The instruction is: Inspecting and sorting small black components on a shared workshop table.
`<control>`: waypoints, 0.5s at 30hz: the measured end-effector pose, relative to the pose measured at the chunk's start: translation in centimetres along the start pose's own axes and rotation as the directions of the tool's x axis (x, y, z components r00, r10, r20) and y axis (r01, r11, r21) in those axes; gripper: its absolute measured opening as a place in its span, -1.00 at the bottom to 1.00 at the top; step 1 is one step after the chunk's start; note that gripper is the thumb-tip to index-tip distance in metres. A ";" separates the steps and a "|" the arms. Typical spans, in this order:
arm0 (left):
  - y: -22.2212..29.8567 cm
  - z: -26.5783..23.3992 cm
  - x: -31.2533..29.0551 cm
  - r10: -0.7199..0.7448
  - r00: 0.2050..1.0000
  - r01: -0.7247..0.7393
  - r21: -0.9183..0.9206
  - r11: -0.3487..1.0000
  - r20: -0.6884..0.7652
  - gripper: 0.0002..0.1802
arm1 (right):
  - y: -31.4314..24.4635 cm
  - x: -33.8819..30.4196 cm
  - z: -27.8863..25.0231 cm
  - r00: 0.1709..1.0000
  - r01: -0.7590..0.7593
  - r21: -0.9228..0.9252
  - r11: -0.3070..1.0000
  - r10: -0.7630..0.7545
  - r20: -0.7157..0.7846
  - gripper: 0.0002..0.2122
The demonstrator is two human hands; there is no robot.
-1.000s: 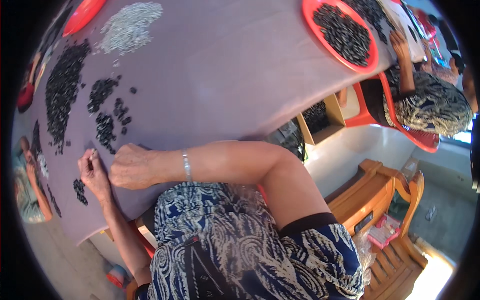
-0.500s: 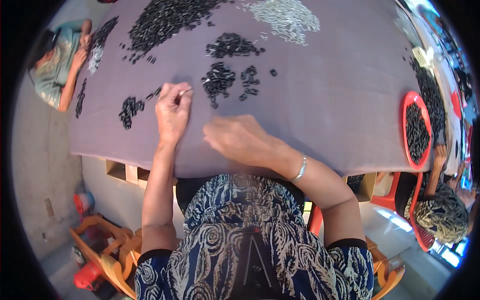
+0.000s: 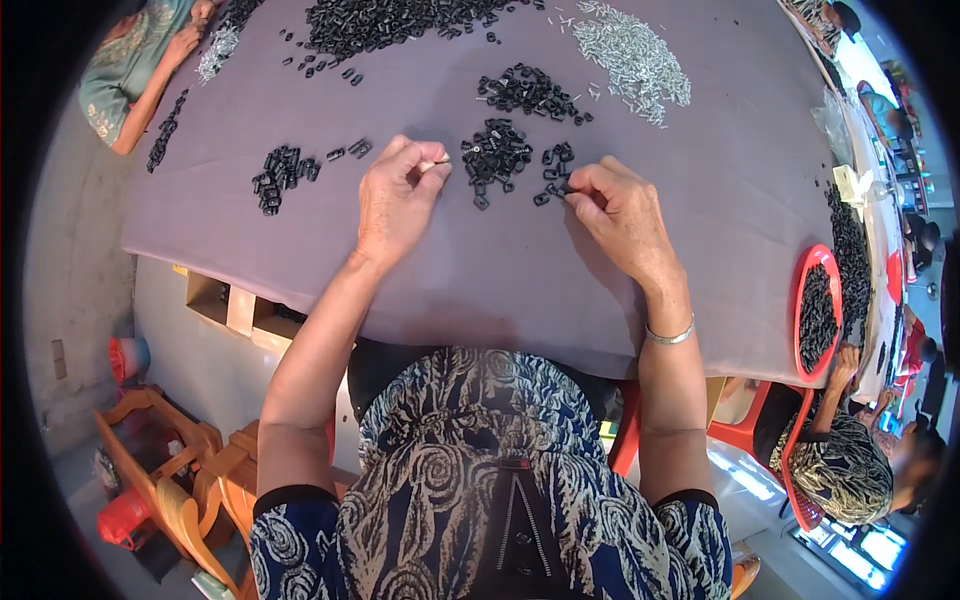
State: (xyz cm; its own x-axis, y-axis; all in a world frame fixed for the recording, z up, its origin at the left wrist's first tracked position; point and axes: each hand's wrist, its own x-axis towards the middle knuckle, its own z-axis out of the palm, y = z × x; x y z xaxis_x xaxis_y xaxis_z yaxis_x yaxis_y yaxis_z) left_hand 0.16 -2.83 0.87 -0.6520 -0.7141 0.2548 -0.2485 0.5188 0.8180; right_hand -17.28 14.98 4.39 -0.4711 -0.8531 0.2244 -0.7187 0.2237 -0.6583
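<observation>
Small black pieces (image 3: 497,150), shiny and blocky, lie in loose clusters on the smooth mauve cloth (image 3: 520,270). The left hand (image 3: 397,200) pinches a tiny pale piece (image 3: 441,160); the right hand (image 3: 628,218), fingertips narrow, touches one cluster, whether gripping I cannot tell.

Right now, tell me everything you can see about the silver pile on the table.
The silver pile is a loose, uneven heap of many small, slim pieces, shiny and metal-looking, lying at mixed angles. It rests on the purplish-grey tablecloth, beyond the right hand and to the right of the large black pile. A few strays lie off its edge. No hand touches it. The pieces' finer shape is too small to tell.
</observation>
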 end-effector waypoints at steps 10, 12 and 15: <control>0.5 1.6 -1.5 -0.086 0.995 0.058 -0.430 0.901 -0.046 -0.85 | 0.2 0.4 1.3 0.999 -0.034 -0.027 0.999 0.035 0.004 -0.93; 0.7 1.9 -1.9 -0.064 0.994 0.019 -0.440 0.898 -0.088 -0.84 | 0.4 0.2 1.4 1.000 -0.018 -0.025 1.000 0.018 -0.022 -0.93; 1.0 1.9 -2.3 -0.039 0.987 -0.030 -0.414 0.910 -0.158 -0.86 | 0.2 0.1 1.7 0.997 -0.002 0.053 0.999 0.006 -0.073 -0.92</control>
State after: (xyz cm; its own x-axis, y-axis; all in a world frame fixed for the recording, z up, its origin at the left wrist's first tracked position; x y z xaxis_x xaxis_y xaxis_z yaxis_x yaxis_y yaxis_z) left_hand 0.03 0.26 0.09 -0.5200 -0.7994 0.3009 0.0899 0.2991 0.9500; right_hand -16.63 14.14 3.03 -0.5117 -0.8149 0.2722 -0.6896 0.2006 -0.6959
